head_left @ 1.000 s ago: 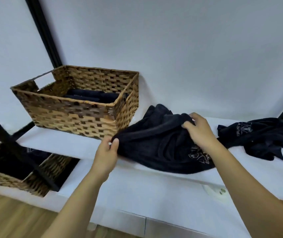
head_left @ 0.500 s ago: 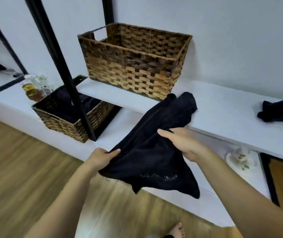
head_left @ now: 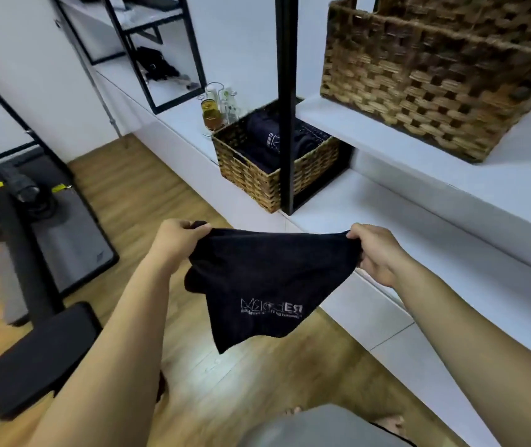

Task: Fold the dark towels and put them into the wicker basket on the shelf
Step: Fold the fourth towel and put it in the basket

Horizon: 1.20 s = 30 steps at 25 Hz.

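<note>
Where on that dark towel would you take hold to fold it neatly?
By its two top corners, from either side, as now: the left hand and right hand each pinch a corner of the dark towel. That grip stretches the top edge taut, so the rest hangs fairly flat, clear of the floor.

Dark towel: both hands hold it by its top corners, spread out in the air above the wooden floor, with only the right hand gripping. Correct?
Not quite. In the head view both hands grip: the left hand and the right hand each pinch a top corner of the dark towel, which hangs spread above the wooden floor.
</note>
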Each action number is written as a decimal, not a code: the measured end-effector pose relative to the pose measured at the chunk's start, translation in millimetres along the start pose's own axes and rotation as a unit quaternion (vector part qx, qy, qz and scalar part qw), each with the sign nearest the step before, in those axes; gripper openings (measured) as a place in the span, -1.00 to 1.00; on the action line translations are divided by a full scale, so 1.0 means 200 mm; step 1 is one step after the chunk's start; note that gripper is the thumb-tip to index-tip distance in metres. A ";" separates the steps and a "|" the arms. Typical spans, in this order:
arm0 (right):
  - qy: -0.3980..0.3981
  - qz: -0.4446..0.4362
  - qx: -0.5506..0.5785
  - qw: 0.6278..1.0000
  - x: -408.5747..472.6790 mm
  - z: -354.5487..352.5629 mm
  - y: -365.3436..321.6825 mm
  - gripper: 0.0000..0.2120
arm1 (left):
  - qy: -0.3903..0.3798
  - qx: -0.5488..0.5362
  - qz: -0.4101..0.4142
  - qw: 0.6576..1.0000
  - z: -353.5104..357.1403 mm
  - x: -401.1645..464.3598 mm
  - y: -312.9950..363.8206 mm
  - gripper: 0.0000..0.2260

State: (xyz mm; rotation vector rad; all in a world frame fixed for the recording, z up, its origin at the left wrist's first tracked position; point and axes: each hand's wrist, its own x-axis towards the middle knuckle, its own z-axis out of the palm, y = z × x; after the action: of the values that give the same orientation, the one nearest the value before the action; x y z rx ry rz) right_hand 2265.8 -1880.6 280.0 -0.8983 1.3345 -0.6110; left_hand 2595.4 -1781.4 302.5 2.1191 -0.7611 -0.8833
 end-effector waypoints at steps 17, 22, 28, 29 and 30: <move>0.120 -0.088 -0.157 0.976 -0.02 -0.23 0.08 -0.77 | -0.105 0.084 0.029 0.991 0.18 -0.06 0.12 -0.55; 0.121 -0.079 -0.166 0.975 -0.08 -0.33 0.10 -0.80 | -0.152 0.182 0.102 0.966 0.25 -0.05 0.14 -0.46; 0.092 -0.103 -0.194 0.971 -0.14 -0.37 0.11 -0.64 | -0.088 0.103 0.186 0.973 0.31 -0.05 0.17 -0.54; 0.094 -0.108 -0.211 0.967 -0.15 -0.38 0.10 -0.63 | -0.081 0.095 0.189 0.974 0.32 -0.05 0.18 -0.58; 0.099 -0.115 -0.238 0.959 -0.16 -0.38 0.10 -0.63 | -0.077 0.093 0.190 0.974 0.32 -0.05 0.19 -0.60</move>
State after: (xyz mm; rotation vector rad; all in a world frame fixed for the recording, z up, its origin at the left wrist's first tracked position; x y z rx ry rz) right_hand 2183.6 -1859.1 280.6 -1.4279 1.6060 -0.5780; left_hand 2531.3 -1819.3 302.7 1.9772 -1.3245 -0.7960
